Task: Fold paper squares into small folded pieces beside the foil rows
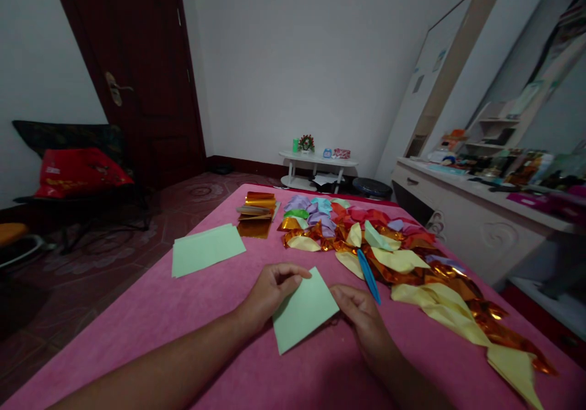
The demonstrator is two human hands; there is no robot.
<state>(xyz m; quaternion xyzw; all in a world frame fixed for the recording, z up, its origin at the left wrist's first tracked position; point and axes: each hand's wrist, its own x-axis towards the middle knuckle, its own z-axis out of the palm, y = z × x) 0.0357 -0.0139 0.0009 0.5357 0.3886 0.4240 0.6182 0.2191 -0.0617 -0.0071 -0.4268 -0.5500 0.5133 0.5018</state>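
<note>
A pale green sheet of paper (306,313) is held tilted between both hands, over the pink cloth. My left hand (274,288) pinches its upper left edge, thumb on top. At the right corner my right hand (359,312) grips the same sheet between thumb and fingers, the fingers partly hidden behind it. A stack of pale green paper (208,251) lies to the left on the cloth. Behind it rests a pile of shiny gold foil sheets (255,222). Just beyond my right hand is a slim blue object (368,277), perhaps scissors or a folded strip.
Crumpled yellow paper pieces (439,306) and orange foil pieces (480,318) spread along the right side of the pink-covered surface (183,330). Purple, red and blue pieces lie farther back. A white dresser (471,215) stands at the right, a chair with a red bag (82,172) at the left.
</note>
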